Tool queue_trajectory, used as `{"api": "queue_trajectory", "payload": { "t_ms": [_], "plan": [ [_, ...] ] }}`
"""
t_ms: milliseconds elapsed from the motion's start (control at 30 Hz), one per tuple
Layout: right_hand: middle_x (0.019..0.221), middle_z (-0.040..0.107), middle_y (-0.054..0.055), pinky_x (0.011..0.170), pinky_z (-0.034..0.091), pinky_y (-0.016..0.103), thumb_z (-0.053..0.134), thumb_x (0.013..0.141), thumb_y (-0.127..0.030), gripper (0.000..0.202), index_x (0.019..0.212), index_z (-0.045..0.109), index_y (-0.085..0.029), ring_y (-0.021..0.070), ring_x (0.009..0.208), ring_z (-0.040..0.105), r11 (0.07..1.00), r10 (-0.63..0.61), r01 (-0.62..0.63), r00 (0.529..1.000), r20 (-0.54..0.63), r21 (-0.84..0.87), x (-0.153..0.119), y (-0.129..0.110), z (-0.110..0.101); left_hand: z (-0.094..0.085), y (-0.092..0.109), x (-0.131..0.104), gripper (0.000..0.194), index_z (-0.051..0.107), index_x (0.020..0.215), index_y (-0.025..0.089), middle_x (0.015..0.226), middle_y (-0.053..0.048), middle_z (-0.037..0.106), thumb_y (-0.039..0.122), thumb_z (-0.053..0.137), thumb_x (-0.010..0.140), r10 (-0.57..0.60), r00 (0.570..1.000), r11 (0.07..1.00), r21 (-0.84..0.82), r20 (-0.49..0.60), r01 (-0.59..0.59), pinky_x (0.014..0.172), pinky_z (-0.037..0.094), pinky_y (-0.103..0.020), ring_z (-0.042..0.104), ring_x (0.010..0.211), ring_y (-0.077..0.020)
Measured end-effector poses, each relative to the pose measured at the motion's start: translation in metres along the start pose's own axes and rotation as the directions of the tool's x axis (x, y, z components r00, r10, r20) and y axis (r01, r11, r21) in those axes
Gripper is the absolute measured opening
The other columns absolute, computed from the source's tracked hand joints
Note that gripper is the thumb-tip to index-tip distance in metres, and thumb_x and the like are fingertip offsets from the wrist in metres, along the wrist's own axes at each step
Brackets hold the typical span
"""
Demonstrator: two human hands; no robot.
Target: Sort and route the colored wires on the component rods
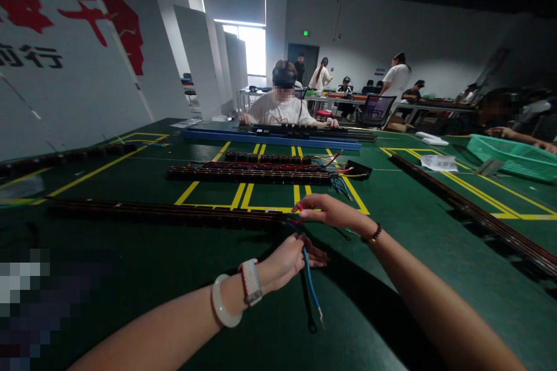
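Note:
A long dark bar assembly (174, 211) lies across the near part of the green table, its wires at the right end. My left hand (289, 258) is just below that end, thumb and fingers closed on a blue wire (310, 278). The wire hangs toward me, with a bare metal tip. Above it, my right hand (331, 211) reaches in from the right, its fingertips closed around a red wire (300, 207) near the bar's end. The fingers partly hide both wires where they join the bar.
Beyond lie more bar assemblies (248, 174) with red and blue wires, then blue rails (270, 138). Another bar (474, 208) runs along the right, near a green basket (517, 157) and a plastic bag (438, 163). A person (282, 107) sits opposite, hands on the rails.

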State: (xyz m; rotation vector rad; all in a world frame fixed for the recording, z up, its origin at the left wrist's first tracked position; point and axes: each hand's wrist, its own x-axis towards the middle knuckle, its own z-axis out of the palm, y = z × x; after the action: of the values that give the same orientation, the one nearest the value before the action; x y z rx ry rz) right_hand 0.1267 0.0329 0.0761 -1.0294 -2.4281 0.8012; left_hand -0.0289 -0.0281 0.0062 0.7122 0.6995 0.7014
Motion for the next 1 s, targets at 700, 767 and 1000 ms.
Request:
{"api": "queue_trajectory", "payload": {
  "t_ms": [700, 767, 1000],
  "plan": [
    [0.098, 0.069, 0.008, 0.072, 0.046, 0.029, 0.051, 0.088, -0.047, 0.041, 0.106, 0.068, -0.014, 0.0182, 0.082, 0.062, 0.968, 0.245, -0.239, 0.964, 0.102, -0.072, -0.041, 0.081, 0.001, -0.041, 0.045, 0.000, 0.042, 0.045, 0.069, 0.020, 0.044, 0.005, 0.044, 0.059, 0.052, 0.082, -0.318, 0.945, 0.637, 0.721, -0.078, 0.274, 0.040, 0.030, -0.021, 0.038, 0.032, -0.0069],
    [0.095, 0.069, 0.009, 0.070, 0.045, 0.029, 0.050, 0.089, -0.051, 0.045, 0.103, 0.068, -0.013, 0.0187, 0.079, 0.061, 0.962, 0.257, -0.248, 0.964, 0.070, -0.118, -0.040, 0.078, 0.000, -0.042, 0.047, 0.000, 0.044, 0.048, 0.070, 0.019, 0.047, 0.002, 0.051, 0.061, 0.052, 0.081, -0.329, 0.944, 0.654, 0.722, 0.002, 0.226, 0.042, 0.036, -0.022, 0.046, 0.035, -0.0098],
    [0.106, 0.065, 0.011, 0.089, 0.047, 0.036, 0.029, 0.094, -0.061, 0.061, 0.116, 0.061, -0.014, 0.0195, 0.094, 0.061, 0.954, 0.195, -0.135, 0.958, -0.210, 0.269, -0.033, 0.032, 0.001, -0.050, 0.052, 0.005, 0.041, 0.065, 0.073, 0.012, 0.054, -0.010, 0.065, 0.049, 0.051, 0.086, -0.291, 0.947, 0.717, 0.687, 0.134, 0.123, 0.056, 0.050, -0.026, 0.063, 0.051, -0.0170]
  ]
}}
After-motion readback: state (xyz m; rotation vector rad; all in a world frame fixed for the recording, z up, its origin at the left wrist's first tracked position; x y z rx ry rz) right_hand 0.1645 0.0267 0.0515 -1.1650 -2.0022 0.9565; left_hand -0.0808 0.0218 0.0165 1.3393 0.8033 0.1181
